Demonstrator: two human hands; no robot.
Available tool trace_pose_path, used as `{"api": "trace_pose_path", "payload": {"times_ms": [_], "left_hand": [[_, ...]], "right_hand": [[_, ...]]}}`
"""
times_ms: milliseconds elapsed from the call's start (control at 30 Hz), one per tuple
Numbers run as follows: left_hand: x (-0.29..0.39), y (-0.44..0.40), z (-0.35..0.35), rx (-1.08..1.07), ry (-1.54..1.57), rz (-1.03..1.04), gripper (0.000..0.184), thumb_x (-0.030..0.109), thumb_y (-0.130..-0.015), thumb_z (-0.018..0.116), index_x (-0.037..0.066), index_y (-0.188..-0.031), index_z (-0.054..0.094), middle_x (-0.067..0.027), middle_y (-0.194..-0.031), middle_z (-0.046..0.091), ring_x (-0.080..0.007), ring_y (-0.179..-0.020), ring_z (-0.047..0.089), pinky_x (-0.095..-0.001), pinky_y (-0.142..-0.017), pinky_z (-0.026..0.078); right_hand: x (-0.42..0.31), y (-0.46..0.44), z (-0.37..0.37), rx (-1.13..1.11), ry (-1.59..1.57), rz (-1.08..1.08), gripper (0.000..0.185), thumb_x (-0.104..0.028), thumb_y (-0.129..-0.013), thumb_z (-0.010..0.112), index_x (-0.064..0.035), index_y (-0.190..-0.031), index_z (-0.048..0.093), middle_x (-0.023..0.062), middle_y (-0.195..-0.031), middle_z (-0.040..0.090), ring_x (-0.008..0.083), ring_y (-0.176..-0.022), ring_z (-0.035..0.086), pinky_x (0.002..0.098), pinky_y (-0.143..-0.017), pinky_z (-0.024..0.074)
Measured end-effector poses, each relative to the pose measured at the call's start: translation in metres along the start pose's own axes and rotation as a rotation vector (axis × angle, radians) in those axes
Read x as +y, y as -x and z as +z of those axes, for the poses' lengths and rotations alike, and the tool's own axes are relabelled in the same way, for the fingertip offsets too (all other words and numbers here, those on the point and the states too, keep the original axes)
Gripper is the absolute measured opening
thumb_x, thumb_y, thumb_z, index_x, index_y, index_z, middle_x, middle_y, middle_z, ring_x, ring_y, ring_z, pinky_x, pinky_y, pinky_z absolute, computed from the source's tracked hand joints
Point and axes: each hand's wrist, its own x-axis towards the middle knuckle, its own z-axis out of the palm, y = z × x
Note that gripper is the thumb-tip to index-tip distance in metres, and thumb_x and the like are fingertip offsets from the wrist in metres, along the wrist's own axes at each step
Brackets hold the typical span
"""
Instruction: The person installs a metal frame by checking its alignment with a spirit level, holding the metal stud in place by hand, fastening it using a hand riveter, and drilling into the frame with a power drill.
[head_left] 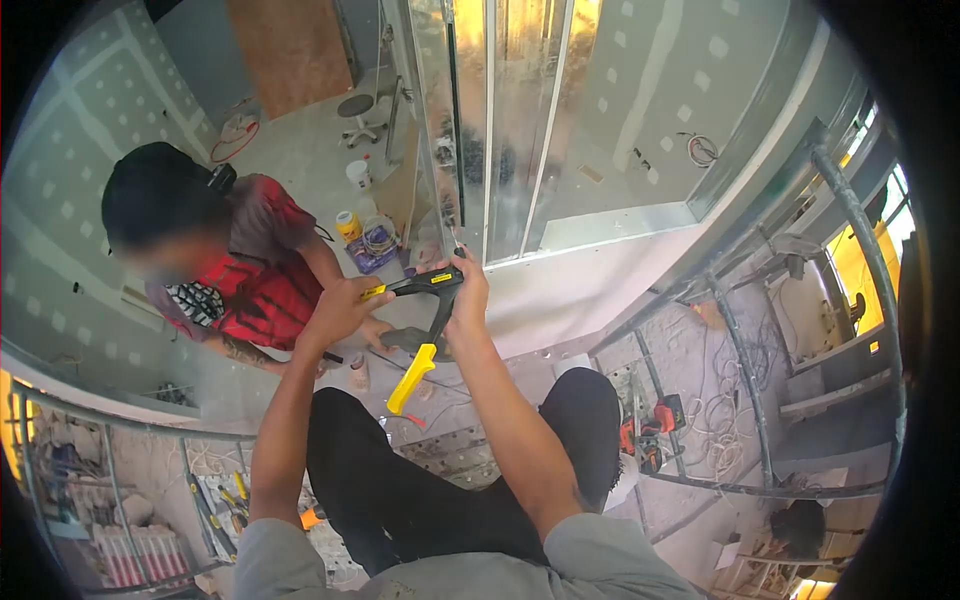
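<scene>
I hold a black and yellow hand riveter [441, 278] in front of me, its two arms spread apart. My left hand [342, 312] is closed round the end of one arm, at its yellow tip. My right hand [469, 297] grips the head, where a small thin metal tip sticks up. The other arm, with a yellow grip, hangs down between my forearms above my knees. Just beyond my left hand stands a co-worker [270, 300] in a red patterned shirt and black cap; one of that person's hands shows below the tool, close to a dark object.
A framed glass partition [510, 130] rises ahead above a low white wall [560, 290]. Metal railings [745, 375] curve around me. A red and black power tool [655, 430] lies at my right, hand tools [215, 500] at my left. Cables [725, 420] litter the floor below.
</scene>
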Motion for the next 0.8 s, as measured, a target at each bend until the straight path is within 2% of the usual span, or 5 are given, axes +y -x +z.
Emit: {"api": "trace_pose_path", "payload": {"times_ms": [300,533,667,733,800], "left_hand": [[-0.027,0.0,0.016,-0.024,0.031,0.006,0.048,0.046,-0.099,0.064,-0.001,-0.105,0.069,-0.0211,-0.083,0.067,-0.0368,-0.081,0.067,-0.0436,-0.074,0.049],[-0.049,-0.015,0.072,-0.156,0.353,-0.071,0.048,0.048,-0.104,0.055,0.002,-0.112,0.064,-0.0109,-0.085,0.062,-0.0221,-0.079,0.06,-0.038,-0.075,0.048],[-0.027,-0.006,0.101,-0.288,0.393,-0.184,0.046,0.046,-0.108,0.049,0.003,-0.12,0.057,-0.0077,-0.087,0.061,-0.0216,-0.084,0.059,-0.0371,-0.082,0.047],[-0.068,-0.021,0.14,-0.376,0.355,-0.078,0.048,0.049,-0.11,0.042,0.007,-0.132,0.05,-0.0111,-0.11,0.066,-0.0205,-0.106,0.063,-0.035,-0.094,0.049],[-0.071,-0.027,0.154,-0.139,0.302,0.097,0.056,0.048,-0.11,0.041,0.004,-0.144,0.045,-0.0175,-0.136,0.058,-0.0261,-0.13,0.054,-0.0376,-0.11,0.042]], "right_hand": [[0.012,-0.001,-0.007,-0.032,0.02,-0.046,0.039,-0.004,-0.095,0.055,0.001,-0.133,0.053,0.0134,-0.084,0.061,0.0267,-0.072,0.067,0.0425,-0.074,0.0629],[0.007,-0.009,-0.015,-0.018,0.23,-0.174,0.044,-0.001,-0.09,0.06,-0.0005,-0.134,0.055,0.0124,-0.084,0.06,0.0302,-0.075,0.071,0.0377,-0.07,0.0607],[-0.012,-0.012,-0.021,-0.023,0.754,-0.339,0.035,0.0,-0.09,0.062,-0.0005,-0.125,0.064,0.0118,-0.089,0.063,0.0226,-0.071,0.069,0.0314,-0.069,0.0579],[-0.008,-0.016,-0.03,-0.039,0.869,-0.355,0.033,0.0,-0.09,0.062,-0.0004,-0.123,0.066,0.0118,-0.091,0.065,0.0203,-0.071,0.068,0.03,-0.069,0.0565],[-0.004,-0.019,-0.035,-0.075,1.063,-0.685,0.035,0.001,-0.09,0.061,-0.0002,-0.125,0.065,0.0117,-0.093,0.068,0.0176,-0.071,0.067,0.0295,-0.068,0.0537]]}}
